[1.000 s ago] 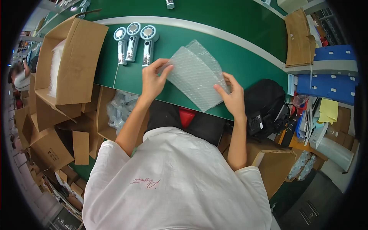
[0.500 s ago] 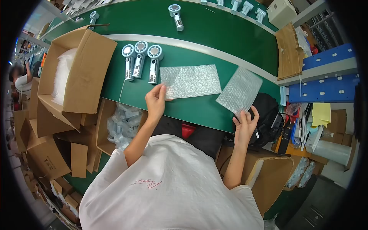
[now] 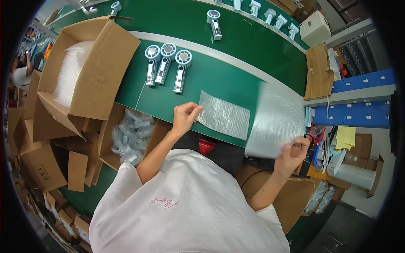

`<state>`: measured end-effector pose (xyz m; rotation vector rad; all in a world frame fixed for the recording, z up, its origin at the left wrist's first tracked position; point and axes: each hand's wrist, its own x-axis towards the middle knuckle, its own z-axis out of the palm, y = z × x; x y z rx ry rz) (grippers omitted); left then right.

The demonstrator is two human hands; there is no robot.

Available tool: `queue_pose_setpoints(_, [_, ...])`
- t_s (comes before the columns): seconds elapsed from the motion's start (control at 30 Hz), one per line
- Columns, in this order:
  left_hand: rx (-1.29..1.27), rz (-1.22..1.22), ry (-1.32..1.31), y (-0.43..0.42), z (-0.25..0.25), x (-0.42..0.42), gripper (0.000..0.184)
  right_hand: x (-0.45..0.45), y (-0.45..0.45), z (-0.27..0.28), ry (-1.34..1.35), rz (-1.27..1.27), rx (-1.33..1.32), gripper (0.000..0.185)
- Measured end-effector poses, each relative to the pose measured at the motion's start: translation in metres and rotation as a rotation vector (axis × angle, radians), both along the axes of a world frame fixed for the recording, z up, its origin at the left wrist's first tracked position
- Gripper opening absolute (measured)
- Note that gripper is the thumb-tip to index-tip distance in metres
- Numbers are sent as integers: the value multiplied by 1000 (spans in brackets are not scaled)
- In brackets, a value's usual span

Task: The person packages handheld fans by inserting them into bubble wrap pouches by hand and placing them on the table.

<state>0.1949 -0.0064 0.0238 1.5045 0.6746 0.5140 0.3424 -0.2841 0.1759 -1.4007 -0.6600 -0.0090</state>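
Observation:
My left hand (image 3: 184,119) pinches the near-left corner of a bubble wrap bag (image 3: 225,115), which slants across the front edge of the green table. A second bubble wrap bag (image 3: 276,120), smeared by motion, is gripped at its lower right corner by my right hand (image 3: 292,155). Beyond my left hand, three handheld fans lie side by side with round pale-blue heads and silver handles: a left fan (image 3: 151,69), a middle fan (image 3: 166,63) and a right fan (image 3: 181,71).
An open carton (image 3: 99,71) of white bags stands at the left. Below it, another box holds clear-wrapped items (image 3: 133,133). A single fan (image 3: 215,25) lies on the green strip beyond the pale rail; several more line the far side. Blue racks (image 3: 354,114) stand at the right.
The bag in my right hand has swung right and nearer, now blurred. The left bag has shifted right and toward me and tilted, still held at its corner.

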Motion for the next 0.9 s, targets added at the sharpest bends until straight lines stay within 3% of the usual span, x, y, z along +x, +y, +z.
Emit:
queue_pose_setpoints(0.17, [203, -96, -162, 6, -1, 1, 16, -7, 27, 12, 367, 108, -217, 38])
queue_pose_setpoints(0.3, [-102, 49, -31, 1, 34, 10, 20, 14, 33, -68, 429, 19, -493, 36])
queue_pose_setpoints(0.47, [25, -144, -112, 16, 7, 6, 26, 22, 36, -92, 185, 109, -882, 33])
queue_pose_setpoints(0.67, [129, -196, 50, 7, 28, 9, 28, 26, 56, -83, 54, 136, -948, 45])
queue_pose_setpoints(0.8, [433, -336, 39, 11, 62, 19, 30, 23, 82, -69, -350, 97, -776, 68])
queue_pose_setpoints(0.83, [427, -338, 39, 10, 81, 21, 30, 21, 84, -63, -349, 97, -782, 68])
queue_pose_setpoints(0.9, [491, -358, -113, 8, 138, 27, 30, 17, 88, -50, 7, 319, -684, 77])
